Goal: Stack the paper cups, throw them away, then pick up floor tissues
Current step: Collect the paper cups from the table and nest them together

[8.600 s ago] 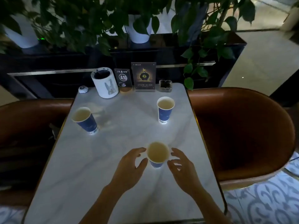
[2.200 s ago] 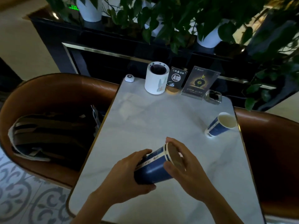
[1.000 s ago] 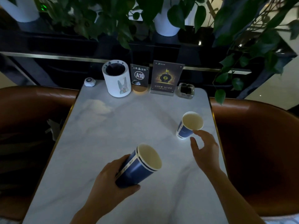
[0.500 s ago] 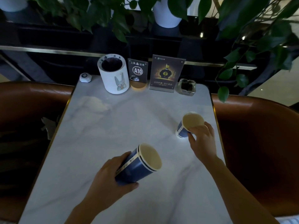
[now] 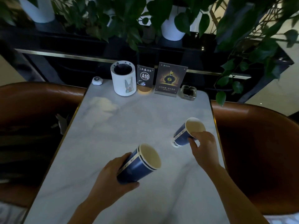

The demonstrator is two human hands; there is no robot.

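Note:
Two blue paper cups nested into one stack (image 5: 140, 164) are tilted over the marble table (image 5: 129, 120), mouths facing right and up. My left hand (image 5: 111, 177) grips the stack around its lower part. A third blue paper cup (image 5: 186, 132) is lifted and tilted near the table's right edge, held at its rim and side by my right hand (image 5: 203, 147). The single cup is apart from the stack, to its upper right. No floor tissues are in view.
Along the table's far edge stand a white rabbit-print canister (image 5: 123, 78), an A10 sign (image 5: 145, 80), a framed card (image 5: 169, 79), a glass ashtray (image 5: 187, 92) and a small white call button (image 5: 97, 81). Brown leather seats (image 5: 258, 143) flank both sides. Potted plants hang over the back.
My right hand has closed on the third cup and lifted it off the table, tilting it. The stack in my left hand has stayed put.

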